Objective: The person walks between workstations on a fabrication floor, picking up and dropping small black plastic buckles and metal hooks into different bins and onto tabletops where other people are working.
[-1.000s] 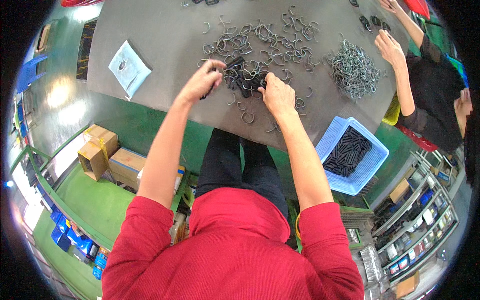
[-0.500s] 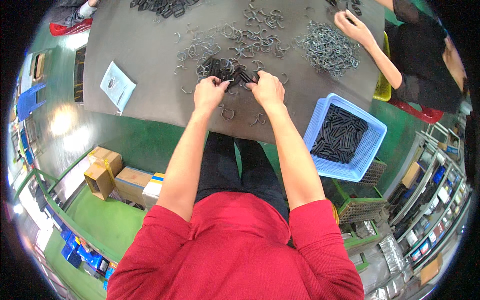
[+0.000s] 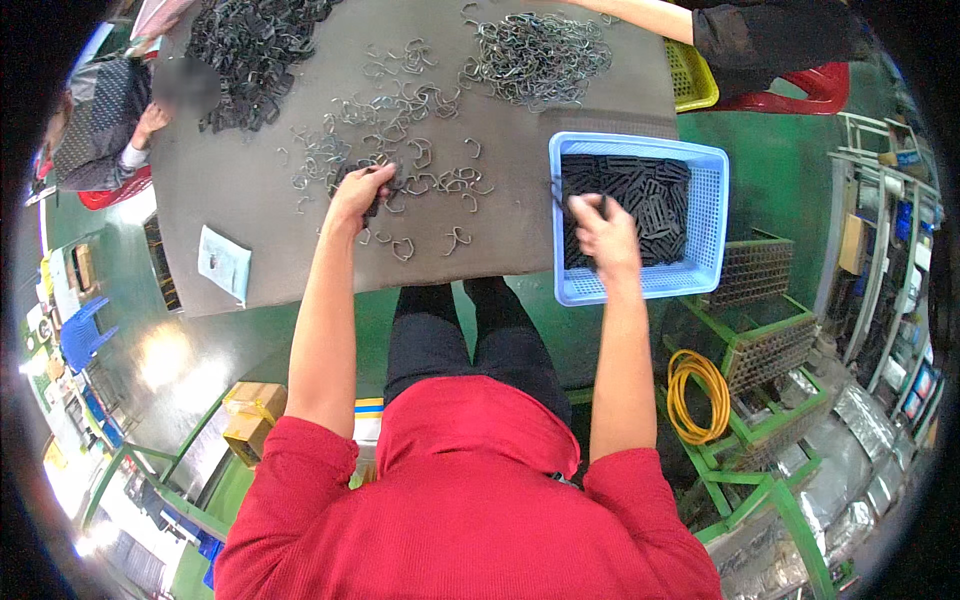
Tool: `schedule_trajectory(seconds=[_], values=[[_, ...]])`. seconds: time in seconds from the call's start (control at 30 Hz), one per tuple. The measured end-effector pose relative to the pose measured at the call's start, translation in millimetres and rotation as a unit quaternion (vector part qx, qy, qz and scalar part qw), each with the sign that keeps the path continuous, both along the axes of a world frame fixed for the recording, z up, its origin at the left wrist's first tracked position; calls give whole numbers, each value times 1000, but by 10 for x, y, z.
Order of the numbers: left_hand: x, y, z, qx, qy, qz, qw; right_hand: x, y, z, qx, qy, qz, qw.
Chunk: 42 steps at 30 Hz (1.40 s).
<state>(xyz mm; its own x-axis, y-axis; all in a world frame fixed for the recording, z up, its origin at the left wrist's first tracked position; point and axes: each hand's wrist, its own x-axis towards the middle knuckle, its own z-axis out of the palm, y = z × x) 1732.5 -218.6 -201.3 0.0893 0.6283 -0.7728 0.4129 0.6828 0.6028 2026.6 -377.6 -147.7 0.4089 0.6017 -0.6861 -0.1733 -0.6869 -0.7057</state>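
Observation:
My left hand (image 3: pixel 360 195) is on the table with its fingers closed around a few black plastic pieces (image 3: pixel 374 208), mostly covered by the fingers. Around it lie loose bent metal hooks (image 3: pixel 420 150). My right hand (image 3: pixel 608 235) is over the blue plastic basket (image 3: pixel 640 292), smeared by motion. Dark strips show at its fingertips, but whether it grips them or they are falling is unclear. Many slim black plastic pieces (image 3: pixel 655 205) fill the basket's bottom.
A dense heap of metal hooks (image 3: pixel 540 60) and a heap of black parts (image 3: pixel 250 60) lie on the far table. A plastic packet (image 3: pixel 224 262) rests at the left. Co-workers reach in at far left and far right. A coiled yellow hose (image 3: pixel 698 396) hangs below the basket.
My right hand has gone from the black pieces on the table to above the basket. My left hand stays at the pieces. The view has shifted to the right.

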Motion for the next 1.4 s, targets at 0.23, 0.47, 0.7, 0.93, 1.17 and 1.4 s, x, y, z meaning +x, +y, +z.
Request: schedule_trajectory(seconds=[0.23, 0.47, 0.7, 0.93, 1.17, 1.4], values=[[951, -168, 494, 76, 5, -172, 982, 699, -569, -352, 0, -433, 64, 899], [2401, -932, 577, 75, -137, -233, 960, 722, -313, 0, 73, -504, -42, 859], [894, -394, 323, 404, 62, -90, 908, -490, 575, 265, 295, -483, 124, 816], [-490, -49, -425, 400, 290, -57, 868, -1818, 1313, -835, 234, -416, 501, 722], [-1135, 283, -417, 119, -9, 79, 990, -1645, 1578, -848, 124, -302, 530, 783], [-1379, 417, -295, 1, -233, 150, 961, -1810, 1753, -807, 87, 259, 372, 887]])
